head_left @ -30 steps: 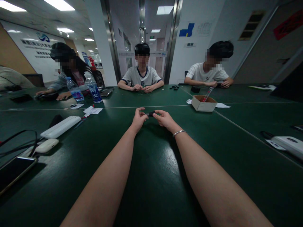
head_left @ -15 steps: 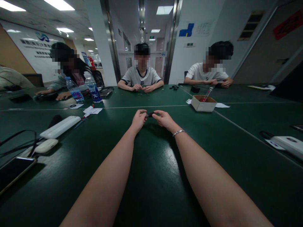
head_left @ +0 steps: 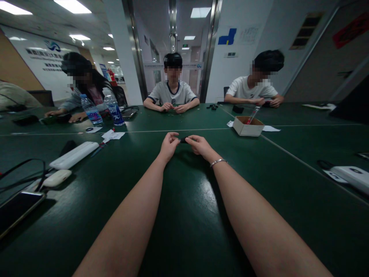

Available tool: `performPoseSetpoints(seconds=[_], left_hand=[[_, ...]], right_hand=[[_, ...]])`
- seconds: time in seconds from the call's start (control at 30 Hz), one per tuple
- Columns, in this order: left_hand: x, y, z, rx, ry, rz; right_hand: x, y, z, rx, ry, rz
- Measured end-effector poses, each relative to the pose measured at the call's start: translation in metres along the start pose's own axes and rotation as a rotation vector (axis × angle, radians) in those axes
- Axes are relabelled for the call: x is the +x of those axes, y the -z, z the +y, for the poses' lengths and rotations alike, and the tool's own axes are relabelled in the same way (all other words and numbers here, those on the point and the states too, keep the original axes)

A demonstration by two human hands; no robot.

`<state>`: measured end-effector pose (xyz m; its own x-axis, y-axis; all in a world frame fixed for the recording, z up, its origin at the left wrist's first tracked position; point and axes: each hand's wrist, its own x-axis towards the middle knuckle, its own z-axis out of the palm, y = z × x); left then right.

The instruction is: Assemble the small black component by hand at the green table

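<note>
Between my hands, a little above the table [head_left: 187, 215], is a small dark stick-like object [head_left: 183, 140] with a paler, shiny left end. My right hand [head_left: 200, 146] pinches its black right part between thumb and fingertips. At the shiny end, my left hand [head_left: 169, 147] grips with thumb and bent fingers, its index finger arched above. The fingertips cover both ends, and the object's exact kind is too small to make out. A silver bracelet [head_left: 218, 162] circles my right wrist.
Left lie a phone [head_left: 21, 209], a white case [head_left: 57, 179], a white power bank [head_left: 74, 155] and cables; two water bottles [head_left: 114, 109] stand beyond. An open box [head_left: 248, 127] sits right of my hands, another white device [head_left: 351, 177] further right. Several people sit across the table.
The fingers of my left hand have shifted slightly at the object's shiny end, the index finger rising a little. My right hand stays nearly in place.
</note>
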<state>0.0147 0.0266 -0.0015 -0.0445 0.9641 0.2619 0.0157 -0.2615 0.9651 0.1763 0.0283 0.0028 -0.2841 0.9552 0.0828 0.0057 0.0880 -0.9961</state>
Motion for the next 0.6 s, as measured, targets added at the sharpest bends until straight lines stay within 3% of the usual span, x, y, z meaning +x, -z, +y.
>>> performPoseSetpoints(seconds=[0.17, 0.3, 0.6], left_hand=[[-0.004, 0.000, 0.007, -0.015, -0.058, -0.064], [-0.006, -0.001, 0.011, -0.010, -0.023, -0.135], [-0.003, -0.002, 0.005, -0.034, 0.119, -0.102]], right_hand=[[0.000, -0.001, -0.003, 0.000, -0.031, 0.060], [0.003, -0.002, -0.002, -0.048, -0.067, 0.077], [-0.002, 0.002, -0.004, 0.079, -0.046, -0.064]])
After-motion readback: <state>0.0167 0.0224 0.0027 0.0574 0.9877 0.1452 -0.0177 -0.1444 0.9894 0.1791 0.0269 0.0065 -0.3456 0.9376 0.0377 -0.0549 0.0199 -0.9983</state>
